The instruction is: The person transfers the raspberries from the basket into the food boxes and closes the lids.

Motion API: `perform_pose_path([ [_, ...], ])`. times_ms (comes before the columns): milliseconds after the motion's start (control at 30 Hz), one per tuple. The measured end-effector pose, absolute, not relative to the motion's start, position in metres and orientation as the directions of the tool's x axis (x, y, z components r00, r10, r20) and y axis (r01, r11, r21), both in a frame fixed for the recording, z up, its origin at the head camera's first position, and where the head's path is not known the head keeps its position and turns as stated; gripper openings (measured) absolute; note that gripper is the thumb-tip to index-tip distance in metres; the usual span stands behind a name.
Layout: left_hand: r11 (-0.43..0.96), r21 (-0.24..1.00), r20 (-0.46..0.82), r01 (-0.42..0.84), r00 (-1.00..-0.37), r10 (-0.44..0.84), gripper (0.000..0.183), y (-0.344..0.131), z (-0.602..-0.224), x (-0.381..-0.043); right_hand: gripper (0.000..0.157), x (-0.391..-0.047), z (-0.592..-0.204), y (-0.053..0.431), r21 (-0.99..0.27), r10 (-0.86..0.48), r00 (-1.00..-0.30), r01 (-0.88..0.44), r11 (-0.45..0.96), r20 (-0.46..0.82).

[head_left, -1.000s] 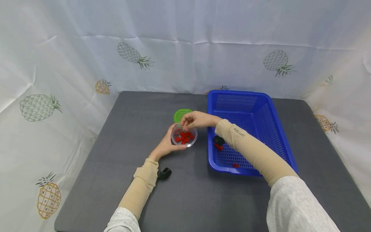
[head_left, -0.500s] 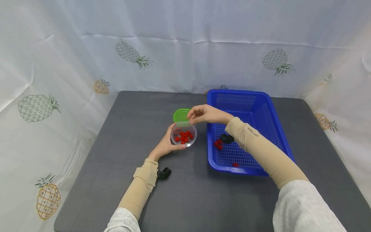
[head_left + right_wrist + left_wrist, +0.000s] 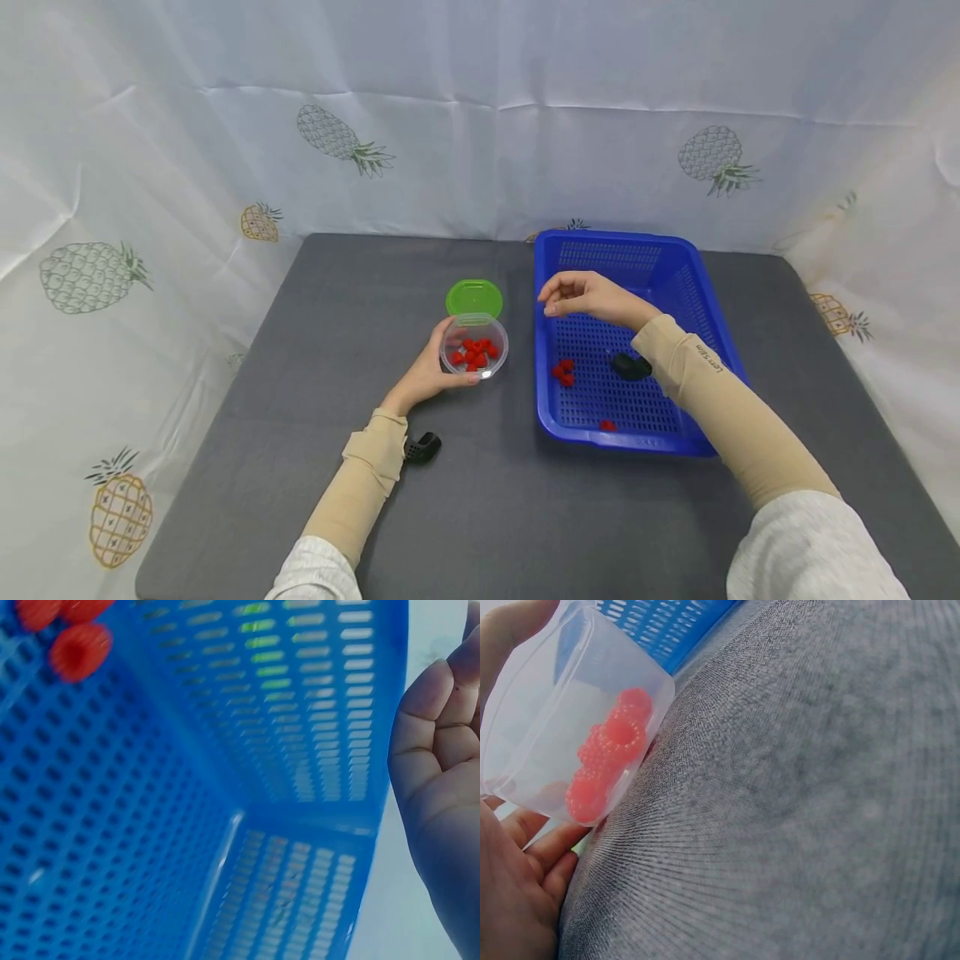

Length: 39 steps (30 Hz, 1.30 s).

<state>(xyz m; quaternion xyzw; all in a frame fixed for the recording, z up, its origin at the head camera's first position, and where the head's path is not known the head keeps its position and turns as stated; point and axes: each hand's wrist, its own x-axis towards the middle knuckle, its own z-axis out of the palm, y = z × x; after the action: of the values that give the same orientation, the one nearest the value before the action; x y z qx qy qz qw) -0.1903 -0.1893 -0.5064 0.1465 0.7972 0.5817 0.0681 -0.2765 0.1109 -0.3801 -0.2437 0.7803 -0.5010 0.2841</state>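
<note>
My left hand (image 3: 423, 379) grips a round clear plastic tub (image 3: 476, 320), thumb at its near side and fingers around its left. Several red raspberries (image 3: 476, 356) lie in the bottom of the tub; in the left wrist view the raspberries (image 3: 611, 754) show through its wall. Above the left part of a blue perforated basket (image 3: 600, 436) hangs my right hand (image 3: 596, 300), fingers loosely bent and nothing held. Inside that basket are a small group of raspberries (image 3: 564, 373) at the left and more red fruit (image 3: 607, 425) near the front.
A round green lid (image 3: 474, 297) lies on the dark grey table (image 3: 337, 317) just behind the tub. The basket's high left wall stands between the tub and the basket's fruit. A white curtain (image 3: 450, 167) with pineapple prints hangs around the table.
My right hand has withdrawn from over the tub, moving right to above the basket and uncovering the green lid. The left hand and the tub stay nearly in place.
</note>
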Motion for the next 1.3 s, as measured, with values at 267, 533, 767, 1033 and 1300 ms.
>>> perform_pose_path([
  [267,0.29,0.945,0.056,0.15,-0.95,0.307,0.101,-0.191,-0.505,-0.192,0.024,-0.281,-0.396,0.138,-0.891,-0.64,-0.731,-0.099,0.443,-0.237],
  [533,0.301,0.943,0.045,0.144,-0.949,0.312,0.1,-0.19,-0.507,-0.193,0.045,-0.285,-0.418,0.15,-0.852,-0.617,-0.715,-0.058,0.521,-0.329],
  [767,0.302,0.943,0.044,0.141,-0.951,0.307,0.101,-0.19,-0.508,-0.194,0.042,-0.288,-0.431,0.152,-0.803,-0.65,-0.627,-0.065,0.593,-0.429],
  [1033,0.294,0.946,0.039,0.141,-0.945,0.326,0.1,-0.188,-0.497,-0.191,0.037,-0.287,-0.443,0.15,-0.791,-0.686,-0.546,-0.065,0.608,-0.482],
  [1300,0.297,0.944,0.05,0.146,-0.95,0.307,0.101,-0.191,-0.508,-0.193,0.032,-0.285,-0.449,0.147,-0.782,-0.695,-0.522,-0.081,0.618,-0.496],
])
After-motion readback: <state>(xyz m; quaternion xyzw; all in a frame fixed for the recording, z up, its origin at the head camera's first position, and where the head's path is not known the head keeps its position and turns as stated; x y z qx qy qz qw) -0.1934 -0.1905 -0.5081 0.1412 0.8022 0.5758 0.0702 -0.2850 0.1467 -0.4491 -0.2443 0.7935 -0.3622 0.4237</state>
